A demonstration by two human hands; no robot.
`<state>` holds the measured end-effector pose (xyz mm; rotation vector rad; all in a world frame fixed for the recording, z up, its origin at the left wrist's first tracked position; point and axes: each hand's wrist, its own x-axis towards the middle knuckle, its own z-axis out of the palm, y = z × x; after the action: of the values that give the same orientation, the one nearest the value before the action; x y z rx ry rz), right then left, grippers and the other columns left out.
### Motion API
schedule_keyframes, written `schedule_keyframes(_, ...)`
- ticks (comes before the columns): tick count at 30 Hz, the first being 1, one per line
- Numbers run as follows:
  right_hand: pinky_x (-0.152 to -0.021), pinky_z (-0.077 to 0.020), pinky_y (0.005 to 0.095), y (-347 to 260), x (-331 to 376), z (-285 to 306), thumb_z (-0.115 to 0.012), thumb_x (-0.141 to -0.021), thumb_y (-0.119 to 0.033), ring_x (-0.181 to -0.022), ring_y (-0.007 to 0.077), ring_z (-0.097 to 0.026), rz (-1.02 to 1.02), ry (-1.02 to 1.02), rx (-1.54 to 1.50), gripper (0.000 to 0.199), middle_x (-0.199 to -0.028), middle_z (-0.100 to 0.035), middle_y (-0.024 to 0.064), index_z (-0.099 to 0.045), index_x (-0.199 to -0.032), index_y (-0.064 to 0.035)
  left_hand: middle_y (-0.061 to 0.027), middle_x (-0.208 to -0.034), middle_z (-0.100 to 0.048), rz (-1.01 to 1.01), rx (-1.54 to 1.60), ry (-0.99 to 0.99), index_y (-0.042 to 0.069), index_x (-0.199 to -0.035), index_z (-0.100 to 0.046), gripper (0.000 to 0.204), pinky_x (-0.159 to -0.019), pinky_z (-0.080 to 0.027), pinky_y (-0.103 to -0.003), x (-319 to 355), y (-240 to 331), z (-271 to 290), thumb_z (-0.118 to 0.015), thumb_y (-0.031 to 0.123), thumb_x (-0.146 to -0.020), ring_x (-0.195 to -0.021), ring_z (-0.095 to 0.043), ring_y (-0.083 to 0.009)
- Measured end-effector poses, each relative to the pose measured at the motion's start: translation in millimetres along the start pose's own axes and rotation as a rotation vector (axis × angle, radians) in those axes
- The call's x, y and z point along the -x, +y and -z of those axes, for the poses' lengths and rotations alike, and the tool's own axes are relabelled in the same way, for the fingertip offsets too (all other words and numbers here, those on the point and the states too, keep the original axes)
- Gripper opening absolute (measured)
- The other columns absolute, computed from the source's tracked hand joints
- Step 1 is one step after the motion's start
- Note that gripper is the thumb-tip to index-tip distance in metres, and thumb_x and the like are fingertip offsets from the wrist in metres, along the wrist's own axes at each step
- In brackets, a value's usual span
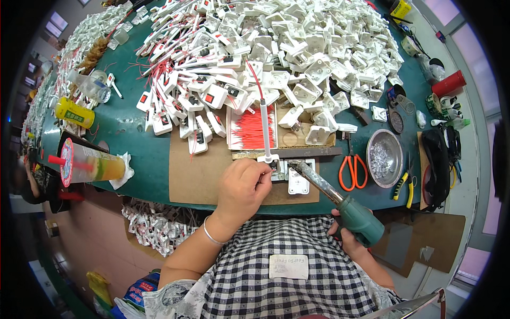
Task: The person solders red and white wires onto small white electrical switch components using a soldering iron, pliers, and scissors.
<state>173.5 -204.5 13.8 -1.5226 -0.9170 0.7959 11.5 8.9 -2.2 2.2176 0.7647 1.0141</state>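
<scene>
Head view: green tool (361,219) across table edge (376,201).

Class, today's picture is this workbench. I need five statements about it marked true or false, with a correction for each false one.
1. The right hand holds a green heat gun. True.
2. A silver bracelet circles the wrist of the left hand. True.
3. The left hand rests on the drink cup. False: it is at a white long-stemmed plastic part.
4. Orange-handled scissors lie left of the metal bowl. True.
5. The metal bowl holds red wires. False: it holds small clear pieces.
</scene>
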Motion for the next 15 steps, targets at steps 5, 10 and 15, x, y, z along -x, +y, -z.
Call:
schedule_keyframes(5,-0.065,-0.0508,0.0268,3,-2,6,-0.060,-0.088,-0.016,-0.066,0.0142,-0.063,0.009,-0.106,-0.001,0.034,-0.090,-0.064,0.0112,-0.048,-0.111,0.0058,-0.0073,-0.073,-0.054,-0.032,-0.045,-0.023,0.005,-0.078,-0.058,0.016,-0.060,-0.044,-0.035,-1,-2,1,-0.066,-0.002,-0.066,-0.067,-0.053,-0.0256)
schedule_keyframes(10,-0.066,-0.0518,0.0286,13,4,9,-0.060,-0.086,-0.008,-0.067,0.0159,-0.064,0.004,-0.130,0.009,0.040,-0.095,-0.062,0.0136,-0.041,-0.119,0.0050,-0.0067,-0.072,-0.052,-0.036,-0.009,-0.064,0.005,-0.076,-0.057,0.013,-0.061,-0.042,-0.034,-5,-4,6,-0.064,-0.002,-0.068,-0.067,-0.051,-0.0232)
schedule_keyframes(15,-0.066,-0.0523,0.0296,14,5,5,-0.060,-0.085,-0.006,-0.069,0.0168,-0.063,-0.094,-0.118,-0.116,0.044,-0.097,-0.061,0.0147,-0.037,-0.121,0.0036,-0.0067,-0.072,-0.053,-0.005,0.001,-0.100,0.005,-0.076,-0.057,0.012,-0.060,-0.042,-0.034,-6,-3,8,-0.064,-0.002,-0.068,-0.067,-0.051,-0.0231)
